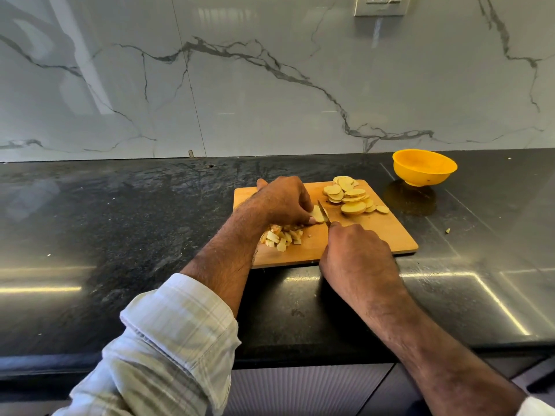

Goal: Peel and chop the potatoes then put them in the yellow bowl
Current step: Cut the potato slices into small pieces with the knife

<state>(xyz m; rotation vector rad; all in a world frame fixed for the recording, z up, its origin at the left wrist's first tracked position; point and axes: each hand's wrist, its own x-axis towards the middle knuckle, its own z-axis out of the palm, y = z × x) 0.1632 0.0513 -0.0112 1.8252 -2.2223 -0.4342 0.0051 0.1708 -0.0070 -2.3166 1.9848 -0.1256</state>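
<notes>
Two hands share the wooden cutting board [375,235]: the left hand [282,202] curls its fingers over a few potato slices [317,214] to steady them, while the right hand [357,253] grips the knife [324,212]. Cut sticks [282,238] lie below, round slices [350,196] wait beside, and the yellow bowl [425,167] stands apart on the bench [120,211].

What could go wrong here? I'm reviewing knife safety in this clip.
The left hand pins potato slices with fingertips right beside the knife held by the right hand; a slip could nick them. The chopped pieces lie near the cutting board edge and might spill.
</notes>
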